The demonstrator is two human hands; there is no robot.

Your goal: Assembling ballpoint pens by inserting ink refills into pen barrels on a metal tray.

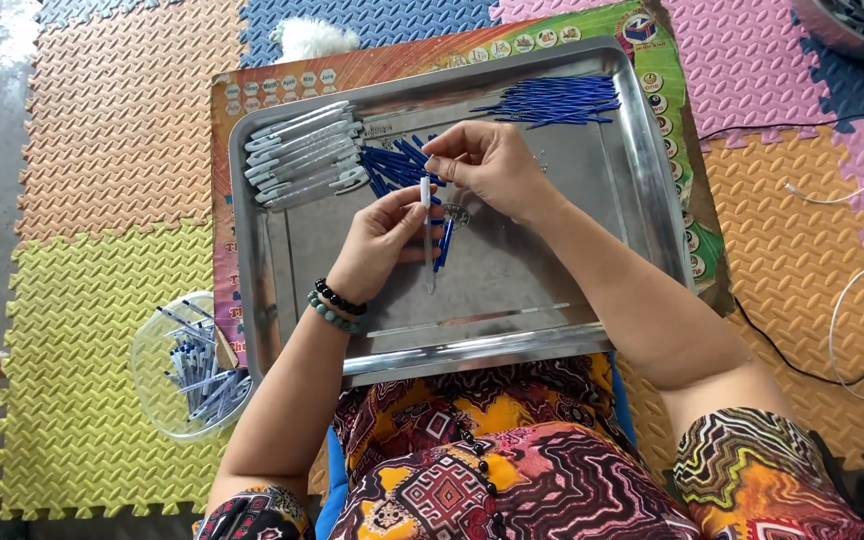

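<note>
My left hand (380,243) holds a clear pen barrel (427,235) upright over a steel tray (512,330). My right hand (487,160) pinches the barrel's top end with thumb and fingers. A blue cap piece (444,245) shows just right of the barrel, by my left fingers. On the tray, a row of white pen barrels (304,155) lies at the far left. Beside it is a heap of blue caps (392,165), and a pile of blue refills (552,100) sits at the far right corner.
A clear plastic bowl (192,365) with several finished pens stands on the foam mat left of the tray. A colourful board (697,190) lies under the tray. White and black cables (852,300) trail on the right. A metal basin (862,25) sits top right.
</note>
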